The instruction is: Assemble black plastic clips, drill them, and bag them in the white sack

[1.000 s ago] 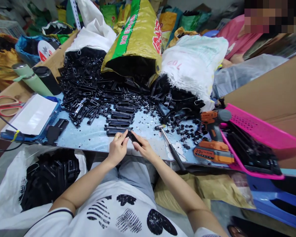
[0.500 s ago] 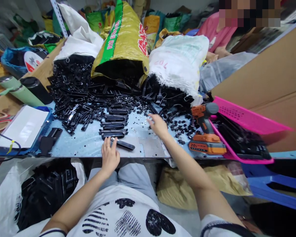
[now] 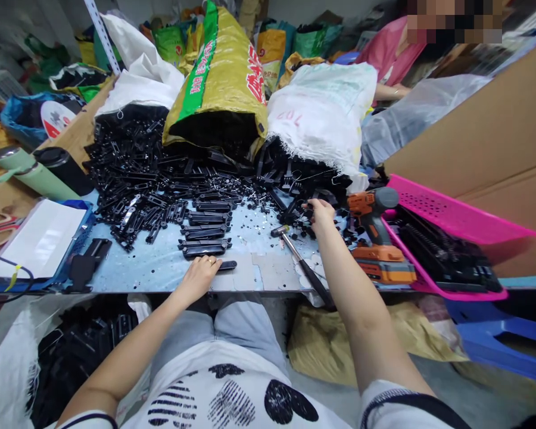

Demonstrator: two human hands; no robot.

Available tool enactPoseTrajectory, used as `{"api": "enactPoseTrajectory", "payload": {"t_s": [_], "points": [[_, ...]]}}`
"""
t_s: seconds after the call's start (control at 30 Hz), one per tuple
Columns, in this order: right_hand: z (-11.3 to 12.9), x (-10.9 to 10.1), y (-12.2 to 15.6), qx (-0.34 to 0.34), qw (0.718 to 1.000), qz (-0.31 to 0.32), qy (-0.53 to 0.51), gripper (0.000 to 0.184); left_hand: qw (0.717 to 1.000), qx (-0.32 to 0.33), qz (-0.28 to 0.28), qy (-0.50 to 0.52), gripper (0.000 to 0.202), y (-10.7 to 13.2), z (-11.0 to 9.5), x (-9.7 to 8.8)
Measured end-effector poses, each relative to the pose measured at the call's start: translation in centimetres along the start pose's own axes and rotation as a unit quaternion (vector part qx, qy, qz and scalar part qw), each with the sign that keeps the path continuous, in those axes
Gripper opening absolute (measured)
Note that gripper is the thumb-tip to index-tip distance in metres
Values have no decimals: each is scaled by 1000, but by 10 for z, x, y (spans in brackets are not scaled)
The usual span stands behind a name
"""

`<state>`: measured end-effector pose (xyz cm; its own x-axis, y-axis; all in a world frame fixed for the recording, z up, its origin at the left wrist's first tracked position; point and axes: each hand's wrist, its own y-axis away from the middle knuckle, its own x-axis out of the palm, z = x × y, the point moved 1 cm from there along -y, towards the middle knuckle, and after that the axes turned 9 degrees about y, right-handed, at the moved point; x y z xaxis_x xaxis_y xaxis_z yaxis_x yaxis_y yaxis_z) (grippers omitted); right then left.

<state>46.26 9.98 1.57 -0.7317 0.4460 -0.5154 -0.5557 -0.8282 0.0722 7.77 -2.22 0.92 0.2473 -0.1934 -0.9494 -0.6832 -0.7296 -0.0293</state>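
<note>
My left hand point(image 3: 200, 276) is at the front edge of the table, its fingers closed over a slim black plastic bar point(image 3: 227, 266); only the bar's right end shows. Just beyond it lies a column of assembled black bars point(image 3: 205, 231). My right hand point(image 3: 321, 213) is among loose black parts on the right, left of the cordless drill point(image 3: 377, 238). Its fingers are curled together, and whatever they hold cannot be made out. A hammer point(image 3: 300, 257) with a dark handle lies between my hands, its handle end past the table edge.
A large heap of black parts point(image 3: 129, 161) spills from sacks at the back. Small pins and caps scatter the blue tabletop point(image 3: 245, 238). A pink basket point(image 3: 460, 208) stands right, a blue tray point(image 3: 87, 223) left. Across the table is a person in a pink top point(image 3: 384, 50).
My right hand has moved right, from the small pins to the black parts. The hammer now shows where my forearm was. My left hand now covers more of the black bar.
</note>
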Motion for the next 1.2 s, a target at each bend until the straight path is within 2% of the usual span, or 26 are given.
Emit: {"api": "enactPoseTrajectory", "payload": {"t_s": [0.1, 0.17, 0.2, 0.27, 0.33, 0.37, 0.43, 0.53, 0.67, 0.77, 0.97, 1.13, 1.2], "points": [[0, 11, 43, 6, 992, 123, -34, 21, 999, -18, 9, 31, 33, -9, -4, 4], [2, 15, 83, -51, 969, 240, -19, 32, 998, -23, 22, 56, 30, -18, -6, 7], [3, 16, 104, -96, 944, 315, 3, 36, 997, -23, 28, 66, 28, -22, -6, 9], [4, 16, 140, -186, 869, 455, 58, 41, 996, -20, 42, 81, 25, -27, -6, 10], [4, 14, 163, -242, 801, 539, 97, 50, 995, -9, 53, 89, 24, -29, -4, 9], [4, 12, 168, -256, 787, 551, 109, 56, 994, -4, 57, 93, 25, -29, -4, 8], [2, 8, 170, -274, 779, 546, 136, 59, 993, 1, 60, 98, 26, -29, -3, 6], [-1, 8, 168, -319, 752, 536, 215, 43, 993, 0, 65, 95, 30, -29, -4, 4], [-3, 16, 177, -402, 703, 453, 373, 40, 993, -3, 79, 90, 35, -34, -9, 2], [-3, 24, 185, -442, 680, 391, 436, 38, 992, -11, 89, 87, 37, -39, -12, 0], [0, 29, 189, -454, 664, 356, 476, 40, 992, -21, 89, 85, 36, -40, -16, -1], [11, 27, 197, -464, 661, 317, 497, 39, 995, -2, 44, 88, 63, -35, -17, 1], [19, 25, 203, -470, 657, 294, 510, 38, 995, -4, 25, 100, 66, -32, -16, 2]]}}
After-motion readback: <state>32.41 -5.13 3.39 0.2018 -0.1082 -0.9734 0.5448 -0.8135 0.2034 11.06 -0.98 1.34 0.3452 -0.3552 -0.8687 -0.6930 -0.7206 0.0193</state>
